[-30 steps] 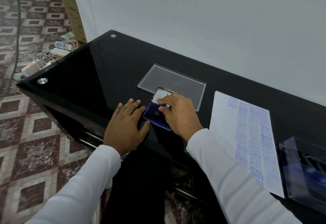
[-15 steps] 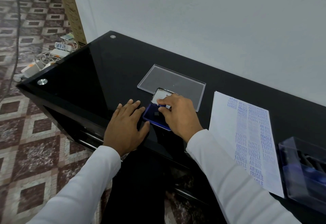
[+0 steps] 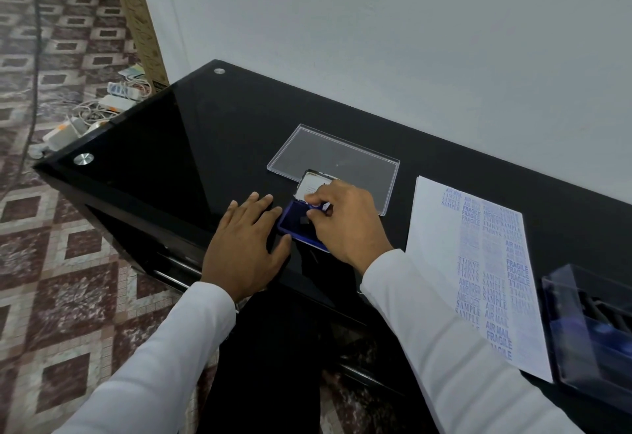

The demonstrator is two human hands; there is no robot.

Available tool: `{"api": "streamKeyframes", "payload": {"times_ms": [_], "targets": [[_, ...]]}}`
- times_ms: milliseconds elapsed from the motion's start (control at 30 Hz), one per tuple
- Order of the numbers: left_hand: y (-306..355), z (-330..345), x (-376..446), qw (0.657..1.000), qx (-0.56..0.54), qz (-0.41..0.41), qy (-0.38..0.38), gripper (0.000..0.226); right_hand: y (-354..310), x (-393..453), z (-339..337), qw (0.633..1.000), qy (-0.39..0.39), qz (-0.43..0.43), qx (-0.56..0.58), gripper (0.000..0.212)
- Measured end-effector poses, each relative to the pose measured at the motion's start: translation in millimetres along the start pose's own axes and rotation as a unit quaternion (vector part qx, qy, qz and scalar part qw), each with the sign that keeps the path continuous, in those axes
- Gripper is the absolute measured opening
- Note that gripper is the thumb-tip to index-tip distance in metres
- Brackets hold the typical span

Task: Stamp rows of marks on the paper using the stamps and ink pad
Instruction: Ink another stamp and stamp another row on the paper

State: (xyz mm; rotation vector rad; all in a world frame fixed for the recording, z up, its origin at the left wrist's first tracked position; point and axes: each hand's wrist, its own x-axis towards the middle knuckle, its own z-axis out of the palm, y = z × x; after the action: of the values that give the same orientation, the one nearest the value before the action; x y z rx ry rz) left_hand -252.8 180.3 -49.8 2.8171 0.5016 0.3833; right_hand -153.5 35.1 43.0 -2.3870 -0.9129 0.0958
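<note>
Centre frame: left hand (image 3: pixel 244 249) flat on the desk (image 3: pixel 178 146), fingers spread; right hand (image 3: pixel 345 219) curled over the ink pad (image 3: pixel 297 225), apparently pinching a small stamp (image 3: pixel 324 207).

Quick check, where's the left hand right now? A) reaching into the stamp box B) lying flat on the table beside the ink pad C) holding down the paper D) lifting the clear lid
B: the left hand lies flat, fingers straight, on the black table just left of the blue ink pad; the paper lies far off to the right.
</note>
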Motion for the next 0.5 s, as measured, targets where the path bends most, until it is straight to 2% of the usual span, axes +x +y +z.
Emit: {"api": "streamKeyframes", "payload": {"times_ms": [500], "targets": [[2.9,-7.5,5.6,0.999,-0.035,-0.012,-0.019,0.059,2.3,-1.9,-1.9,1.0,-0.022,-0.008,-0.005,0.029]]}}
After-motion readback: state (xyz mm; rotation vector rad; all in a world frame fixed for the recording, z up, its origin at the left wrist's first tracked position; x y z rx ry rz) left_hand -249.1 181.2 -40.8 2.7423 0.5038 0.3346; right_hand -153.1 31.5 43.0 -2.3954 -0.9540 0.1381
